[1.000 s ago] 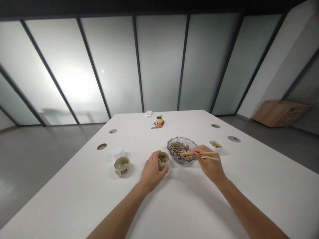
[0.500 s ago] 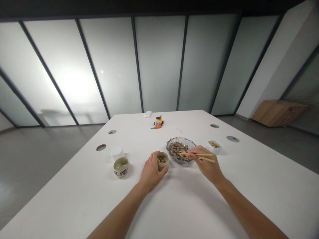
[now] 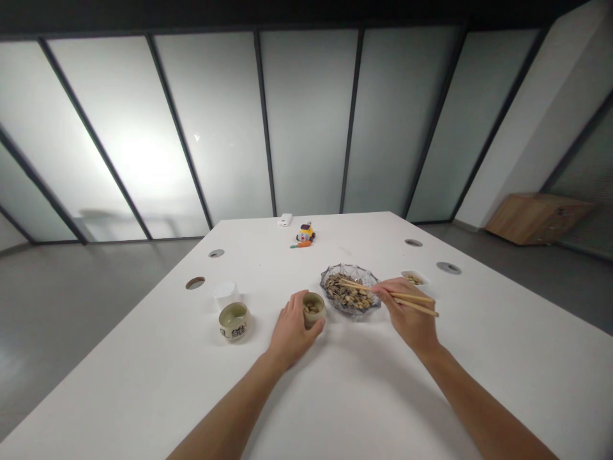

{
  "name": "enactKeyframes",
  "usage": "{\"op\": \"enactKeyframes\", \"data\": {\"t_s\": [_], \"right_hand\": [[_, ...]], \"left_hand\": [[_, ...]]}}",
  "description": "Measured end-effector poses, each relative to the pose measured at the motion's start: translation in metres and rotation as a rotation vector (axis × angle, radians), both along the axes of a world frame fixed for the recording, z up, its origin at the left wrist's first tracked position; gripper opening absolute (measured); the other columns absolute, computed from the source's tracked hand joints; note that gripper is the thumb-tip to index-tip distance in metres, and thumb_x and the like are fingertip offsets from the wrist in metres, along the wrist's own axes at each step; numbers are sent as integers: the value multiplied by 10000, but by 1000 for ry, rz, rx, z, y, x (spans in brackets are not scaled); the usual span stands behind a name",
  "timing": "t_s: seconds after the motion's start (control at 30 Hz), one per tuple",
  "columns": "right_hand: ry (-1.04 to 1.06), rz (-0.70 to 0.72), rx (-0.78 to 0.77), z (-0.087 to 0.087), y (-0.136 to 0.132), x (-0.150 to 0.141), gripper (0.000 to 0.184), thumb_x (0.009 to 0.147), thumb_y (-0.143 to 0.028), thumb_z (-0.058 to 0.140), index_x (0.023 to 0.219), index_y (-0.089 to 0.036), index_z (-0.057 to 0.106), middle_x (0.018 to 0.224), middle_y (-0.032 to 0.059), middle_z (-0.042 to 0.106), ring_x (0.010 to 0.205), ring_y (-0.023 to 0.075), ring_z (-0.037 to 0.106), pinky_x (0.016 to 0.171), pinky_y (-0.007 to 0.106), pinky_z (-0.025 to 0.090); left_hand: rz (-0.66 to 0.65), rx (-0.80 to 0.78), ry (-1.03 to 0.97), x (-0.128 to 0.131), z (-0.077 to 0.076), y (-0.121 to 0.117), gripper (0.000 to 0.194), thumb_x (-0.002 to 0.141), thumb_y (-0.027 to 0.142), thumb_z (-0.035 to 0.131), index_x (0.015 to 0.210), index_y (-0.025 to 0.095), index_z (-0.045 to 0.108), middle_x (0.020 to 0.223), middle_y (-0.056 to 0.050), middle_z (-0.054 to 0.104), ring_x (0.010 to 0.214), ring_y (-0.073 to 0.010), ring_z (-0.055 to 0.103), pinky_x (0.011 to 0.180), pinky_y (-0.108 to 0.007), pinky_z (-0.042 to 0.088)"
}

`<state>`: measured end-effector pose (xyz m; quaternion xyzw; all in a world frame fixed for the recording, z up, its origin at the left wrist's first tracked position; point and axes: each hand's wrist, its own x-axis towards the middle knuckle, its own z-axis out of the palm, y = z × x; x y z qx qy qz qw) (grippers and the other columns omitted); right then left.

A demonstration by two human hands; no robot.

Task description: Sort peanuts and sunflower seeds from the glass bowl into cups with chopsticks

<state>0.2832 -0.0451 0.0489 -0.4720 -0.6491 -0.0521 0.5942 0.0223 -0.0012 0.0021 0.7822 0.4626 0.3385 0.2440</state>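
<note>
My left hand (image 3: pixel 291 330) is wrapped round a small tan cup (image 3: pixel 314 307) that holds a few nuts, resting on the white table (image 3: pixel 335 390). My right hand (image 3: pixel 407 315) is closed on a pair of wooden chopsticks (image 3: pixel 383 292). Their tips reach left over a glass bowl (image 3: pixel 350 292) full of sunflower seeds and nuts. Whether the tips grip anything is too small to tell.
A second tan cup with dark characters (image 3: pixel 234 321) and a white cup (image 3: pixel 226 293) stand to the left. A small white dish of nuts (image 3: pixel 414 278) sits behind my right hand. A toy figure (image 3: pixel 305 234) and a white box (image 3: pixel 285 220) lie far back. Round holes (image 3: pixel 195 282) dot the tabletop.
My right hand has drawn back a little to the right, and the chopstick tips have swung farther into the bowl's far side. My left hand keeps hold of the cup.
</note>
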Motion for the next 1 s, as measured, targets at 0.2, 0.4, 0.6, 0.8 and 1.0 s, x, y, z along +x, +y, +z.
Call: {"op": "enactKeyframes", "data": {"t_s": [0.2,0.4,0.6,0.8,1.0], "right_hand": [[162,101,14,4,-9,-21,288,992,-466,668,831,-259,785,836,64,775,792,242,733,727,384,599],[108,102,32,7,-11,-23,367,1011,-536,608,822,-257,753,798,60,744,757,232,710,696,371,582],[-24,23,-75,-2,0,-11,386,1016,-551,592,828,-249,743,796,52,743,728,221,706,668,351,575],[-52,121,-109,-15,7,-14,337,1030,-485,602,885,-241,784,889,72,774,820,225,732,753,362,613],[-39,2,-52,-15,11,-3,325,1030,-470,606,904,-227,782,898,77,755,811,218,722,750,358,601]], "left_hand": [[-1,9,4,0,0,0,567,871,303,692,1396,246,486,1414,-117,588,1289,-303,587,1127,-469,445],[-2,14,-16,-1,-2,0,576,878,303,688,1410,247,476,1391,-111,592,1273,-294,593,1126,-457,446],[-4,10,-16,-2,-5,2,588,876,319,696,1414,244,470,1392,-113,589,1267,-295,595,1121,-460,448],[-6,9,-15,-1,-3,2,585,874,306,702,1406,233,469,1381,-116,593,1264,-293,594,1124,-471,446],[-3,17,-21,-1,-2,1,584,866,308,705,1403,243,484,1373,-111,603,1249,-291,608,1099,-460,469]]}}
